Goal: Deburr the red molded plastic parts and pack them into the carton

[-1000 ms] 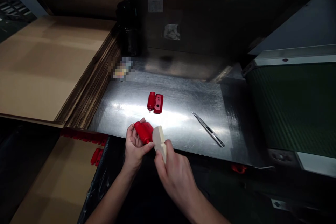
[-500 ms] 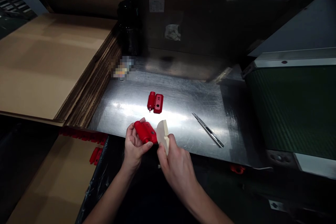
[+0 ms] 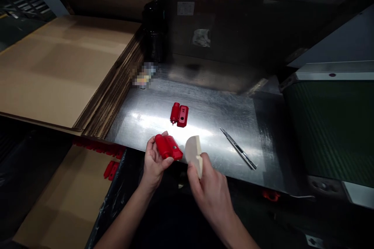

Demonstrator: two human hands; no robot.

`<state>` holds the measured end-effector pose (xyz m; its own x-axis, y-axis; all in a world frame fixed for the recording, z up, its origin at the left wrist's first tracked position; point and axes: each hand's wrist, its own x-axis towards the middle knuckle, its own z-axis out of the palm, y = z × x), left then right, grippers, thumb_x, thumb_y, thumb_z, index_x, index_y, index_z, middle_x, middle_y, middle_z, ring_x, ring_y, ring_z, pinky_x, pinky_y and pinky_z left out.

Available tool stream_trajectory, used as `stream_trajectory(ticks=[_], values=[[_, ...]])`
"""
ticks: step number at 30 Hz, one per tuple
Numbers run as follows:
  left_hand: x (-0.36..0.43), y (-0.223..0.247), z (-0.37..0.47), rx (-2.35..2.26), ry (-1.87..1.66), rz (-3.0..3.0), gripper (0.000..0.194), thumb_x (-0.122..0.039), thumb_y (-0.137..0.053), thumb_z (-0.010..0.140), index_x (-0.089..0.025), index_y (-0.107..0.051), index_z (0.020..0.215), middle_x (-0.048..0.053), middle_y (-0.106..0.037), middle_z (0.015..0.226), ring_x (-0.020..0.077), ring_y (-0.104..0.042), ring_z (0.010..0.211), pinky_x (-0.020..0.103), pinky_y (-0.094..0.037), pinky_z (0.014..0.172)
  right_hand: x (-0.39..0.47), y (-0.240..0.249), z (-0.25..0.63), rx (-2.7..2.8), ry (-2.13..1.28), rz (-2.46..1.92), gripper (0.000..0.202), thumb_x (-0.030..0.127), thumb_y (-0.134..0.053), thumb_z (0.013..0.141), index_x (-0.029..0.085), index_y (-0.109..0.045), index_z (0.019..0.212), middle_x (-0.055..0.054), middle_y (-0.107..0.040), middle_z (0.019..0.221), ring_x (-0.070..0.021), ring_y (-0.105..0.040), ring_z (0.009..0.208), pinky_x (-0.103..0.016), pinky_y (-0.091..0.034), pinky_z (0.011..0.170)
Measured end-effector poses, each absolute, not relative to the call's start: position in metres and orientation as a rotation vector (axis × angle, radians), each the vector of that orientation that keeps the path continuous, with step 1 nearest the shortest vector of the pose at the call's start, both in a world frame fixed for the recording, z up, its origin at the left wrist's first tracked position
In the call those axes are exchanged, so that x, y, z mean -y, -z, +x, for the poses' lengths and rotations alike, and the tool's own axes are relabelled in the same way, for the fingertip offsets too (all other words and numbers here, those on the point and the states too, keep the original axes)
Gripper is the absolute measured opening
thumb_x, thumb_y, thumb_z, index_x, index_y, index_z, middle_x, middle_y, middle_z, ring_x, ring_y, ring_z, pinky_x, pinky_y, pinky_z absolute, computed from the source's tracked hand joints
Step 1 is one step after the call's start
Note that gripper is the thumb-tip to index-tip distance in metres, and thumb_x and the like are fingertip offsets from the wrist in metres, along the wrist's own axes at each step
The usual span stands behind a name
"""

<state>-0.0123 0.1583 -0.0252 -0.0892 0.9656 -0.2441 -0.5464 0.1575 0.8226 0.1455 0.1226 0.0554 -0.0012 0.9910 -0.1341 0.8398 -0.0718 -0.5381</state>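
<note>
stack of flat brown cardboard sheets (image 3: 73, 58): along left edge of grey metal surface (image 3: 216, 103) | glossy black object (image 3: 156, 27): far-left corner | white rectangular label (image 3: 186, 8): dark panel (image 3: 245, 31) behind far edge | green ribbed belt (image 3: 330, 132): beyond right edge

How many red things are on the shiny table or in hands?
2: one red part in the left hand, another on the metal table. Others lie lower left; some may be hidden.

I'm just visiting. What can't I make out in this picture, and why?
All in the head view:
Underside of the held red part: covered by the left hand.
Gripped end of the pale block: covered by the right hand.
Print on the white label: too small.
Whatever the pixelated patch covers: blurred out.
Rest of the green belt: cut off by the right edge.
</note>
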Motion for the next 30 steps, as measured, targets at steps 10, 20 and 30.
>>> stream_trajectory(ticks=[10, 20, 30], values=[[-0.160, 0.022, -0.020, -0.925, -1.350, 0.578, 0.085, -0.041, -0.099, 0.067, -0.024, -0.054, 0.136, 0.021, -0.053, 0.160, 0.0425, -0.052, 0.147, 0.054, -0.052, 0.115, -0.161, -0.039, 0.181, 1.951, -0.697, -2.240, 0.024, 0.038, -0.043, 0.107, 0.023, -0.059, 0.100, -0.004, -0.072, 0.072, -0.0241, -0.070, 0.063, -0.028, -0.036, 0.055], [-0.141, -0.007, -0.011, -1.034, -1.233, 1.351, 0.102, -0.013, -0.097, 0.068, -0.031, -0.050, 0.156, 0.014, -0.052, 0.162, 0.0426, -0.046, 0.152, 0.059, -0.034, 0.129, -0.140, -0.036, 0.219, 1.787, -0.228, -2.370, 0.062, 0.059, -0.045, 0.105, 0.010, -0.053, 0.143, -0.027, -0.063, 0.124, -0.0428, -0.069, 0.105, -0.045, -0.053, 0.074], [-0.133, -0.026, -0.020, -0.888, -1.034, 1.523, 0.113, -0.022, -0.095, 0.074, -0.036, -0.033, 0.167, 0.014, -0.046, 0.169, 0.0418, -0.043, 0.155, 0.061, -0.031, 0.130, 0.016, 0.097, 0.290, 0.909, -0.985, -2.253, 0.072, 0.096, -0.055, 0.070, 0.024, -0.062, 0.068, -0.002, -0.064, 0.060, -0.0241, -0.065, 0.059, -0.032, -0.051, 0.054]])
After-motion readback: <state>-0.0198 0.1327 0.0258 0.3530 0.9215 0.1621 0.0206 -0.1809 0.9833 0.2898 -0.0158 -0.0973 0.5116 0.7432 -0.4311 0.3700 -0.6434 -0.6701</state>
